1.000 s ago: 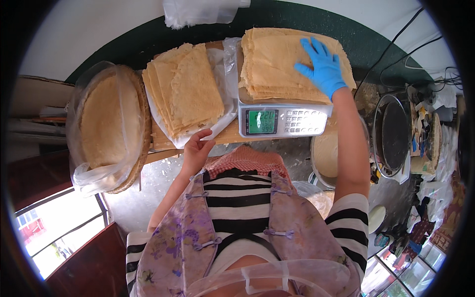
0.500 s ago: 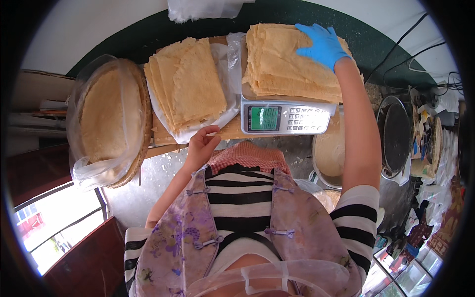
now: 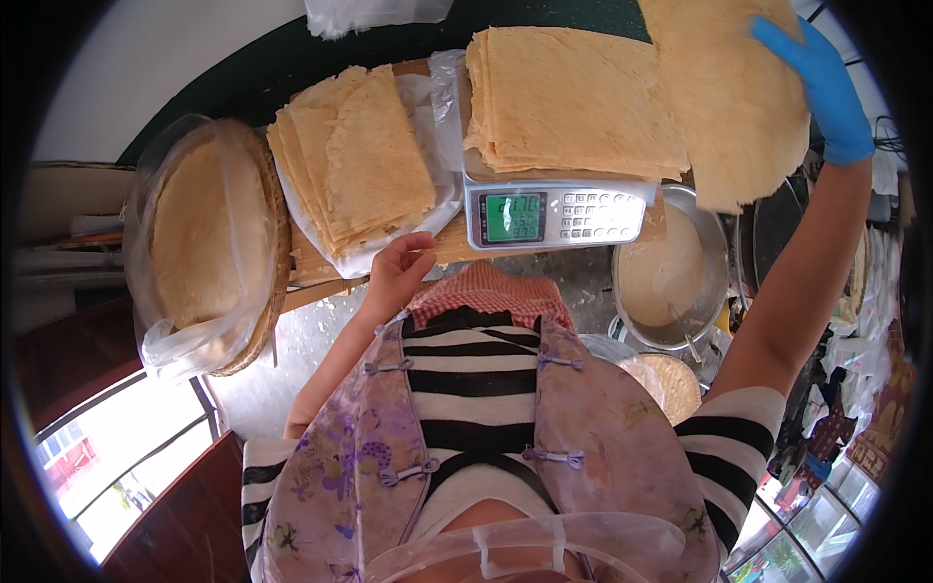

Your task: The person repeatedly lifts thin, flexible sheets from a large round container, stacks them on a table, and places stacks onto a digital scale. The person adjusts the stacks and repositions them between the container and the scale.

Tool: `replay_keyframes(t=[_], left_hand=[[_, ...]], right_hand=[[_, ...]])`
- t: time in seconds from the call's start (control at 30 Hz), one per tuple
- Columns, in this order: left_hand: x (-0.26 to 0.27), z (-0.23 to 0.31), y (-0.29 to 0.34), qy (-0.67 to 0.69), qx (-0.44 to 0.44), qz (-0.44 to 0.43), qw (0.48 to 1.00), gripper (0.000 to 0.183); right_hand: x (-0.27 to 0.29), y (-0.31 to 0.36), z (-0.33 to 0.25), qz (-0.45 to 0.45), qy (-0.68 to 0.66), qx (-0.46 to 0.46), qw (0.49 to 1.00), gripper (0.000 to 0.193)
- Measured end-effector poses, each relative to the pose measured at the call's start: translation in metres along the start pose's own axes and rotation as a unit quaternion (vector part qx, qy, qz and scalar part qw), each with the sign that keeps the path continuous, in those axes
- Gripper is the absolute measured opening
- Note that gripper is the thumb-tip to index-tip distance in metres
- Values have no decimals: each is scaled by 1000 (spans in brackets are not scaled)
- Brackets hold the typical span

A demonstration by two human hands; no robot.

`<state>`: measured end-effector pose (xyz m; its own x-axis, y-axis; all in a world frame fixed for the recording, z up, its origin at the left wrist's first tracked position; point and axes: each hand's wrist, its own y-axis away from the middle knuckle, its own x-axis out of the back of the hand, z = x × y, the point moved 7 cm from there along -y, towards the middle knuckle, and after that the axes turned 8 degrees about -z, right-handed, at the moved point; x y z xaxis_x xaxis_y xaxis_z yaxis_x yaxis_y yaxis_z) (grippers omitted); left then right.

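Observation:
My right hand (image 3: pixel 834 92), in a blue glove, is raised at the far right and grips a thin tan pancake sheet (image 3: pixel 729 107) that hangs beside the scale. A stack of folded pancakes (image 3: pixel 578 97) lies on the digital scale (image 3: pixel 598 216), its green display lit. Bare and loosely curled, my left hand (image 3: pixel 400 270) hovers by the table's near edge with nothing visible in it. Just beyond it, a second pancake stack (image 3: pixel 360 160) rests on white plastic.
At the left stands a round woven basket (image 3: pixel 276 253) with clear plastic over pale round pancakes (image 3: pixel 206 233). A metal bowl (image 3: pixel 721 262) of pale batter (image 3: pixel 661 267) sits lower right of the scale. Beyond it is a dark round griddle (image 3: pixel 775 233). Cables hang at the far right.
My right hand has moved right, lifting a pancake sheet off the stack on the scale. That stack is now lower, and the display reading differs. My left hand has hardly moved.

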<state>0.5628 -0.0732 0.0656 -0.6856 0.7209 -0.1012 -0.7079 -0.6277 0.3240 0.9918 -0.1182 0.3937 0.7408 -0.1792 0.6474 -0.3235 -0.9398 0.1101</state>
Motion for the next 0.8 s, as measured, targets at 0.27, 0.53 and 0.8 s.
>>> replay_keyframes(t=[0.27,0.53,0.8], left_hand=[[1,0,-5,0,-14,-18,1000,25],[3,-5,-6,-1,-10,-30,999,27],[6,-9,-7,-15,24,-54,998,28]], right_hand=[[3,9,71,129,-232,13,964,53],[-18,-5,120,164,-390,148,894,46],[-158,0,138,250,-690,73,675,47]])
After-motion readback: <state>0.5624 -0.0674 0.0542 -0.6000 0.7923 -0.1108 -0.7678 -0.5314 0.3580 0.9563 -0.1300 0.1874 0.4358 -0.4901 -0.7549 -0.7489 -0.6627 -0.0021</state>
